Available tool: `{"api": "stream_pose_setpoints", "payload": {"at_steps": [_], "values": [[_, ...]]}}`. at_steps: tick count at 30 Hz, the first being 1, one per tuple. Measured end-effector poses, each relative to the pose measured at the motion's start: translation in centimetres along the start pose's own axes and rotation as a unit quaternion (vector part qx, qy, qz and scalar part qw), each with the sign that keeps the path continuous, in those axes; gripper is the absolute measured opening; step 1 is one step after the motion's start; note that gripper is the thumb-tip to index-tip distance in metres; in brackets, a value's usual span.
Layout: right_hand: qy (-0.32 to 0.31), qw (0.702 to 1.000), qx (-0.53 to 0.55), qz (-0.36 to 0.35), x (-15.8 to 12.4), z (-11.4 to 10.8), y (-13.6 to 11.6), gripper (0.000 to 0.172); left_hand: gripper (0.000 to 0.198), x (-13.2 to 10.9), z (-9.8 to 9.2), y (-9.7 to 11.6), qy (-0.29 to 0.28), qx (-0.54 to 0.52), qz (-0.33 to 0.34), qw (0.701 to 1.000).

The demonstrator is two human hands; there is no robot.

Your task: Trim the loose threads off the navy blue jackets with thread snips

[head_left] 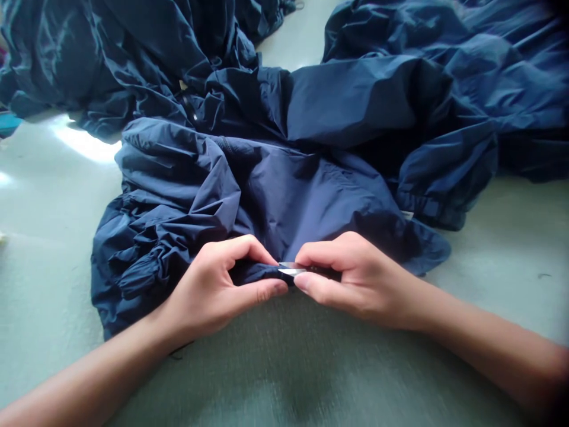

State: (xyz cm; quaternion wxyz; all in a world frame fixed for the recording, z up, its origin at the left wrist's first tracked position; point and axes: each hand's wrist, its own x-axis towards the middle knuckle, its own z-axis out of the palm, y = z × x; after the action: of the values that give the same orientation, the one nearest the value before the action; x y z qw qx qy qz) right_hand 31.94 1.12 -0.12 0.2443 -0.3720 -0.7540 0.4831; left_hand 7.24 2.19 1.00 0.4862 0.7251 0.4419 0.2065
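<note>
A crumpled navy jacket (293, 190) lies across the middle, its near edge drawn toward me. My left hand (226, 284) pinches a fold of that edge between thumb and forefinger. Between the thumb and fingers of my right hand (355, 279) is a small pair of thread snips (288, 270). Their two pointed metal blades are slightly apart and lie at the fabric close to my left fingertips. Most of the snips' body is hidden inside my right hand.
More navy garments (498, 77) lie heaped at the back right, and another dark pile (133, 53) is at the back left. Everything rests on a pale table (275, 367). A loose dark thread (180, 350) lies near my left forearm. Bright light reflects off the tabletop at left.
</note>
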Motion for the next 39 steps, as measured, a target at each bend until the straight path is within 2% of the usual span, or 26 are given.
{"api": "stream_pose_setpoints", "payload": {"at_steps": [24,30,35,39], "values": [[-0.008,0.999,-0.027,-0.019,0.41,0.28,0.29,0.034,0.016,-0.07,0.28,-0.82,0.012,-0.007,0.039,0.999],[0.010,1.000,0.017,0.006,0.42,0.05,0.05,0.037,0.017,-0.13,0.28,-0.77,0.020,-0.005,0.035,0.999],[-0.002,0.999,0.041,0.023,0.44,-0.18,-0.19,0.037,0.015,-0.05,0.32,-0.78,0.021,0.001,0.037,0.999],[0.009,0.996,0.075,0.046,0.36,-0.40,-0.06,0.031,0.016,-0.01,0.18,-0.68,0.013,0.006,0.042,0.999]]}}
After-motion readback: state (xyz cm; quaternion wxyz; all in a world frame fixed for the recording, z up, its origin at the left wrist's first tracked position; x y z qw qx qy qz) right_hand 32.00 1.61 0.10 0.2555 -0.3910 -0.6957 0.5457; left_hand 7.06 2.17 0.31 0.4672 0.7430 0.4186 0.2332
